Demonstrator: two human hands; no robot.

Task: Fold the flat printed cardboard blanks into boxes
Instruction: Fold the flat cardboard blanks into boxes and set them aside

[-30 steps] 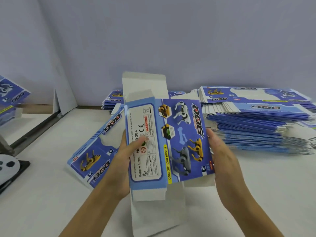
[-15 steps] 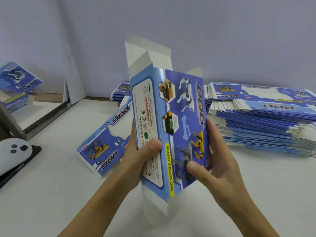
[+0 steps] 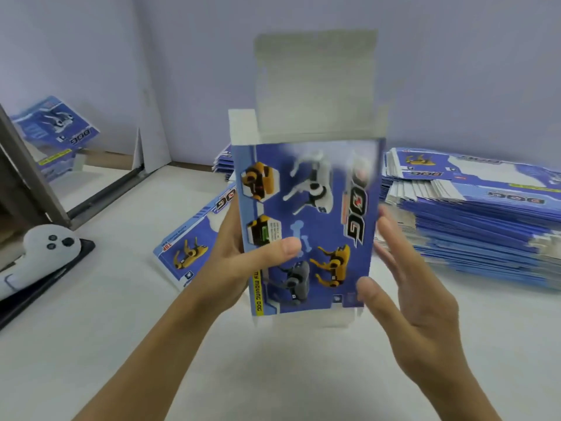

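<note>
Head view, frame centre: the left hand grips the upright, squared-up dog-toy box, thumb across its printed front, while the right hand rests open-fingered against its right edge, apparently steadying it for flap closing.

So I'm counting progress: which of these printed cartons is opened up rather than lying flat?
The carton held upright between both hands, flaps standing open; the stack and single blank lie flat.

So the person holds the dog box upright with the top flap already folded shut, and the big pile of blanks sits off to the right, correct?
Not quite. In the head view the box is upright, but its top flap stands open. The pile of blanks is on the right.
</note>
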